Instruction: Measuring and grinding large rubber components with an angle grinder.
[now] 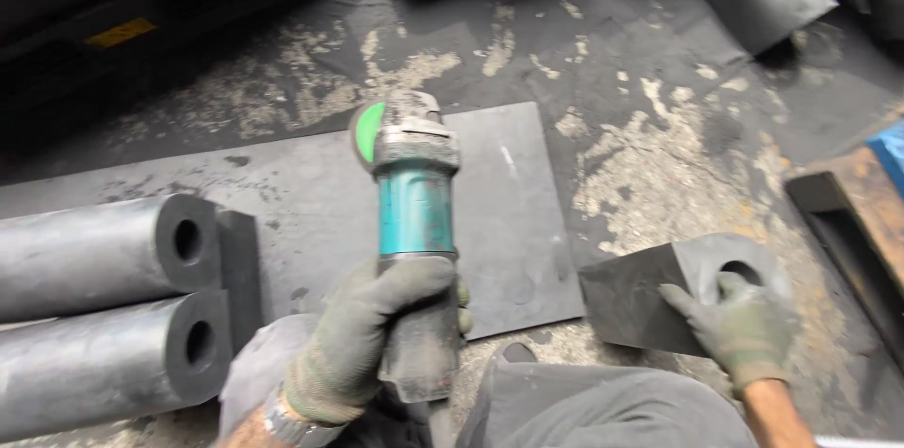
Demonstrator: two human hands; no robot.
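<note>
Down on the grimy workshop floor (659, 128), the person crouches with both gloved hands busy. The left hand (377, 330) is wrapped tight around the rear handle of an angle grinder (411, 212), fingers curled fully over the grip; the tool has a teal body, a grey metal head and a green disc guard, and it points away from the person, held above a flat dark rubber sheet (499, 222) that lies on the floor. A metal watch (287, 427) shows at that wrist. The right hand (744, 325) lies spread over the near top corner of a black rubber block (678, 293) with a round hole through it, fingers splayed on its surface and one fingertip at the edge of the hole; the block sits on the floor just beside the sheet's right edge. To the left, two long black rubber fenders (94, 307), each with a round bore, lie stacked side by side, with a smaller dark slab standing against their ends. The person's grey trousers (584, 406) fill the bottom of the view. A rusty metal channel (862, 222) lies at the far right.
</note>
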